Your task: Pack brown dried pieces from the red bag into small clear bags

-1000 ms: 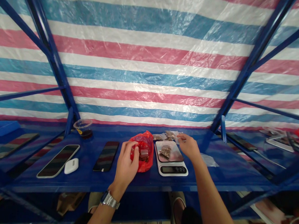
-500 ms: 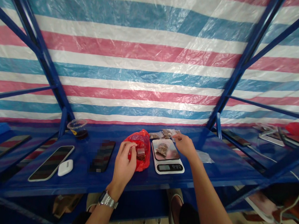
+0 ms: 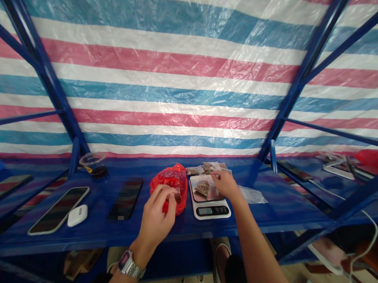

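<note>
My left hand [image 3: 159, 207] hovers at the near side of a red plastic bag [image 3: 170, 174], its fingers curled towards the thumb. What they pinch, if anything, is too small to make out. Inside the bag lie brown bits, partly hidden by the hand. To the right, a small clear bag of brown pieces [image 3: 202, 188] rests on the plate of a white digital scale [image 3: 212, 211]. My right hand [image 3: 226, 185] reaches over the plate's far right corner with its fingers pressed together; their tips hide whatever they hold. Behind the scale lie filled clear bags [image 3: 210, 167].
Empty clear bags [image 3: 252, 195] lie right of the scale. On the blue table's left are a dark phone [image 3: 127, 197], a white-edged phone [image 3: 58, 210], a white earphone case [image 3: 77, 215] and a plastic cup [image 3: 94, 165] with dark liquid. Blue metal posts [image 3: 56, 96] flank the striped sheet.
My right hand has moved slightly left, from beside the filled bags to over the scale's plate. My left hand has shifted a little lower over the red bag. The view has turned slightly.
</note>
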Demonstrator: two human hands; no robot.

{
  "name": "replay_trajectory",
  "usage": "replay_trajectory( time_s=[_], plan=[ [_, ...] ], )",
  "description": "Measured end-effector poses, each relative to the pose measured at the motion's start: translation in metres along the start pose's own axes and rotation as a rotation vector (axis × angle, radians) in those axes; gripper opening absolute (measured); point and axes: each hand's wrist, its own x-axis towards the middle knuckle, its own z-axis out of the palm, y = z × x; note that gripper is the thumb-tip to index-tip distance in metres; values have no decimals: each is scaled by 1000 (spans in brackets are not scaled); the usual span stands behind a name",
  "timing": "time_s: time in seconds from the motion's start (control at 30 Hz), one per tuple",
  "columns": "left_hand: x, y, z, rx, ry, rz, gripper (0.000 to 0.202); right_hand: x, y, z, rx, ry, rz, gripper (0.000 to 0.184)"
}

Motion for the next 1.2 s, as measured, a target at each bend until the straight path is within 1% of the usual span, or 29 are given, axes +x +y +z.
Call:
replay_trajectory(
  time_s=[0.07,0.13,0.23,0.33,0.4,0.47,0.6,0.67,0.73,0.8,0.9,0.97,1.03,1.1,1.2],
  plan=[
    [-5,6,3,16,-98,45,20,1,0,2,5,-1,-10,30],
    [-9,9,8,49,-207,47,20,1,2,6,5,0,-21,29],
    [-13,12,15,94,-320,-26,22,2,4,14,-8,5,-33,23],
    [-13,12,19,131,-349,-122,22,3,5,19,7,15,-45,20],
    [-13,11,21,154,-319,-173,20,4,1,16,89,34,-84,18],
    [-12,10,21,184,-260,-210,19,3,-7,7,230,47,-158,18],
    [-11,14,21,226,-86,-179,22,-5,-37,-22,475,26,-335,16],
    [-12,18,23,170,1,-186,26,-12,-55,-33,557,6,-383,16],
    [-15,23,28,31,43,-281,34,-19,-71,-36,627,-41,-407,17],
    [-18,27,35,-175,33,-429,46,-24,-84,-31,679,-95,-417,17],
    [-20,30,46,-485,23,-631,57,-28,-98,-13,725,-136,-397,19],
    [-19,30,53,-634,67,-756,62,-29,-104,-1,724,-131,-364,23],
    [-18,29,58,-727,129,-896,67,-30,-109,9,703,-110,-320,24],
    [-16,27,61,-787,165,-1004,66,-29,-114,17,673,-82,-280,22],
    [-16,27,61,-893,138,-1069,56,-27,-119,28,596,-44,-254,20]
  ],
)
